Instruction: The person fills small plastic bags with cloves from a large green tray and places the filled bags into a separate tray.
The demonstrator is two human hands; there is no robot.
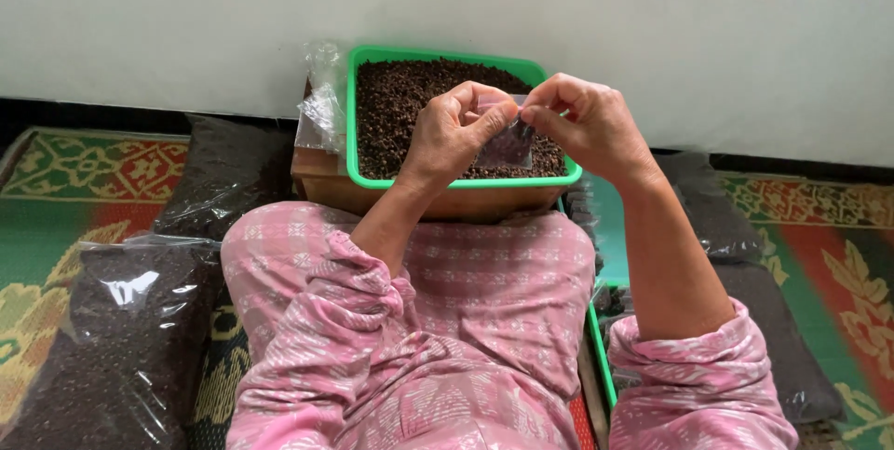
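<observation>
My left hand (453,129) and my right hand (584,121) meet above a green tray (351,115) filled with small dark brown grains. Between the fingertips of both hands I pinch the top edge of a small clear plastic bag (507,144) that holds some of the same dark grains. The bag hangs just over the tray's near right part. The tray rests on a brown box (321,182) in front of my knees, which are covered in pink patterned cloth.
Large clear bags of dark grains lie at the left (126,338) and right (745,264). A bunch of empty clear bags (319,105) sits by the tray's left edge. A second green tray edge (599,357) shows by my right knee. A white wall stands behind; patterned mat (56,189) underneath.
</observation>
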